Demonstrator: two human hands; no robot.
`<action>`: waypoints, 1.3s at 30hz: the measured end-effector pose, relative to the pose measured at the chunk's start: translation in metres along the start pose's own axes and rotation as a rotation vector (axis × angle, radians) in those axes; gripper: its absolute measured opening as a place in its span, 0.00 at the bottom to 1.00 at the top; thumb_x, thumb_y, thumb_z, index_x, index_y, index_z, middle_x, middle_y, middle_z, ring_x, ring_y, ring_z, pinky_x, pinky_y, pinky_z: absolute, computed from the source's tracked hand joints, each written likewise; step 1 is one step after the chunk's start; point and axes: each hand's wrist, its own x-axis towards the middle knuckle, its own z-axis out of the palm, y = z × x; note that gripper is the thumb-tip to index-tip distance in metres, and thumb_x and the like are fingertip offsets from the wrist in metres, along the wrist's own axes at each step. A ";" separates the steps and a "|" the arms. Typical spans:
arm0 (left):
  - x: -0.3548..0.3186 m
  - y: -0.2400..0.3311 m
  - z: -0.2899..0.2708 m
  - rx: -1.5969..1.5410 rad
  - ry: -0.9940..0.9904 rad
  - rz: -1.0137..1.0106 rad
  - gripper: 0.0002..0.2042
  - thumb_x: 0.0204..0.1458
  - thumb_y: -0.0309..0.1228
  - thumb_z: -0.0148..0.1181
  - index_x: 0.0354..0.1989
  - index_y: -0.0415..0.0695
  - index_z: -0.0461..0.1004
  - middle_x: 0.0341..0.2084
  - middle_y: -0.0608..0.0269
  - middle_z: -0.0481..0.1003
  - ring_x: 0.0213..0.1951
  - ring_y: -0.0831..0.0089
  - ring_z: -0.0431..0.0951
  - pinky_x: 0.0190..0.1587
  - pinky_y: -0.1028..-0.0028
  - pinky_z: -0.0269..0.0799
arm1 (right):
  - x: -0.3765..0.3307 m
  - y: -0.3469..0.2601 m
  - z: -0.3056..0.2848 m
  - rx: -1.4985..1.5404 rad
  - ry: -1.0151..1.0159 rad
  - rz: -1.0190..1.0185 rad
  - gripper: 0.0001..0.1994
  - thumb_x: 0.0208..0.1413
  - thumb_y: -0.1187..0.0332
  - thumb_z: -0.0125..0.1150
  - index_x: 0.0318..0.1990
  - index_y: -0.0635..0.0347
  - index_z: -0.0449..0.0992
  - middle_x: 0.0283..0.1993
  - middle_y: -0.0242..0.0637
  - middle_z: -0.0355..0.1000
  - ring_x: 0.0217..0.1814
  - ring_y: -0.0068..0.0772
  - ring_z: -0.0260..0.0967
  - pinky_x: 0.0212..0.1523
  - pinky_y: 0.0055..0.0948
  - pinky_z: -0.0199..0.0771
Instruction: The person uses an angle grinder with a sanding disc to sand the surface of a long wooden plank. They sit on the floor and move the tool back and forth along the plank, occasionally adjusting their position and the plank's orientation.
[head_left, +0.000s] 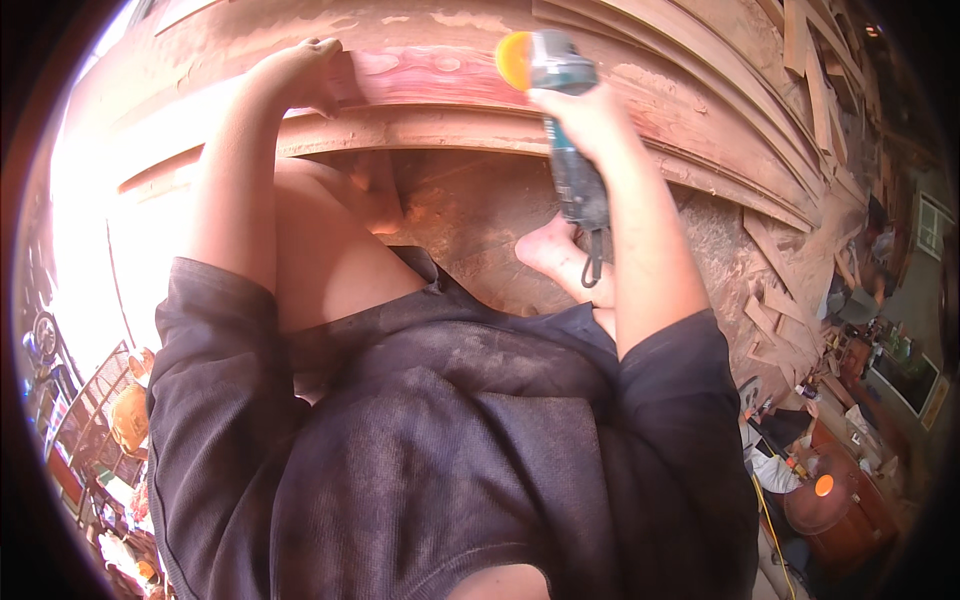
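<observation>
My right hand [580,112] grips a teal angle grinder [562,120] with an orange sanding disc [514,60] pressed against a curved reddish wooden moulding [430,75]. My left hand [300,75] rests flat on the same moulding, to the left of the disc, fingers bent over its upper edge. The grinder's black cable end [592,262] hangs below my right wrist. My bare knee and foot [555,255] show beneath the workpiece.
Sawdust covers the floor under the moulding. Curved wooden strips [760,150] run to the right, with offcuts [775,310] piled beyond. A person [775,455] sits at lower right near a round red fan [825,490]. Cluttered items line the left rim.
</observation>
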 end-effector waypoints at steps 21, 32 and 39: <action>0.008 -0.012 0.012 -0.003 0.037 0.089 0.56 0.35 0.43 0.81 0.78 0.45 0.60 0.74 0.51 0.68 0.73 0.52 0.68 0.73 0.57 0.70 | -0.005 0.041 -0.023 0.161 0.104 0.110 0.24 0.54 0.53 0.79 0.52 0.58 0.86 0.39 0.37 0.83 0.37 0.31 0.80 0.41 0.36 0.80; 0.004 -0.025 0.025 -0.057 0.151 0.121 0.54 0.37 0.42 0.82 0.78 0.46 0.62 0.72 0.52 0.71 0.72 0.52 0.70 0.73 0.56 0.70 | -0.016 -0.026 0.019 -0.176 -0.114 -0.157 0.30 0.48 0.47 0.80 0.57 0.53 0.85 0.52 0.47 0.86 0.56 0.47 0.84 0.60 0.43 0.79; 0.001 -0.026 0.029 -0.093 0.238 0.127 0.50 0.41 0.45 0.80 0.76 0.43 0.65 0.70 0.49 0.73 0.71 0.51 0.72 0.72 0.57 0.70 | -0.011 0.054 -0.044 -0.102 0.001 -0.023 0.27 0.54 0.52 0.78 0.57 0.60 0.84 0.47 0.38 0.84 0.47 0.33 0.80 0.53 0.36 0.78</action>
